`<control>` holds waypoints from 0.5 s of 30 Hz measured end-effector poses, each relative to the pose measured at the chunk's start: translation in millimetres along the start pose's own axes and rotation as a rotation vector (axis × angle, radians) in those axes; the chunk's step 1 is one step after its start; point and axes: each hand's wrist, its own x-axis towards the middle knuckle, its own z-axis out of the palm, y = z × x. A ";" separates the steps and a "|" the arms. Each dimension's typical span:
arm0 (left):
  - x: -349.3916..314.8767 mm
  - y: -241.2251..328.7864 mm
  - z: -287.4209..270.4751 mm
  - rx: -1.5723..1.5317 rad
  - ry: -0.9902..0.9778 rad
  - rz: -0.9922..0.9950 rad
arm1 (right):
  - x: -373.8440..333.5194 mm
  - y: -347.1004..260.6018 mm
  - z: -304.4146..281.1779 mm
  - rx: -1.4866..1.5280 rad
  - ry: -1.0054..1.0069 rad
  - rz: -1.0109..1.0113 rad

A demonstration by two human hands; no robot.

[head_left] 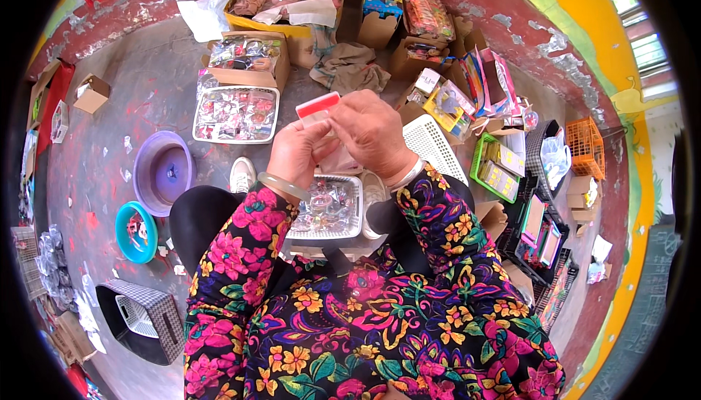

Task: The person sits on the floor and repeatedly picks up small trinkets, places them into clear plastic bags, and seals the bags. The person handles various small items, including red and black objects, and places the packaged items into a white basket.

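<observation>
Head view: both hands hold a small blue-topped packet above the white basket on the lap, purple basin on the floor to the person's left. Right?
Not quite. In the head view the packet held by the left hand and right hand is red-topped, not blue-topped. The rest stands: it is above the white basket on the lap, and the purple basin sits on the floor to the person's left.

You hold a small clear packet with a red header card point(318, 108) upright, tilted slightly, above the white mesh basket point(353, 210) on your lap.
</observation>
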 end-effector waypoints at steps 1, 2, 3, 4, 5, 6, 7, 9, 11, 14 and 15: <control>-0.6 1.2 1.7 -0.027 -0.010 0.011 | 1.1 -2.2 -1.1 -0.012 0.005 -0.062; -1.0 2.6 3.8 -0.053 -0.020 0.023 | 0.0 -1.6 -0.3 0.010 -0.010 -0.071; -1.3 3.3 4.6 -0.078 -0.030 0.035 | -2.4 -0.6 1.7 0.032 -0.022 -0.079; -1.3 3.1 3.7 -0.073 -0.013 0.042 | -4.8 0.6 3.8 0.054 -0.035 -0.087; -1.2 2.9 2.2 -0.068 0.004 0.050 | -7.4 2.3 5.4 0.109 -0.036 -0.031; -0.9 2.8 1.1 -0.063 0.020 0.058 | -9.4 4.2 6.3 0.163 -0.037 0.026; -0.9 3.2 0.7 -0.055 0.024 0.055 | -10.4 5.1 6.8 0.216 -0.038 0.083; -1.3 4.6 0.3 -0.037 0.034 0.050 | -9.7 2.8 5.6 0.382 -0.063 0.313; -0.8 4.4 0.1 -0.016 0.004 0.068 | -9.2 3.3 6.3 0.482 -0.092 0.448; 4.2 -3.0 -5.6 0.078 -0.030 0.090 | -10.8 10.0 8.4 0.491 -0.126 0.457; 5.0 -4.6 -6.9 0.120 -0.036 0.097 | -11.5 11.7 8.2 0.469 -0.131 0.424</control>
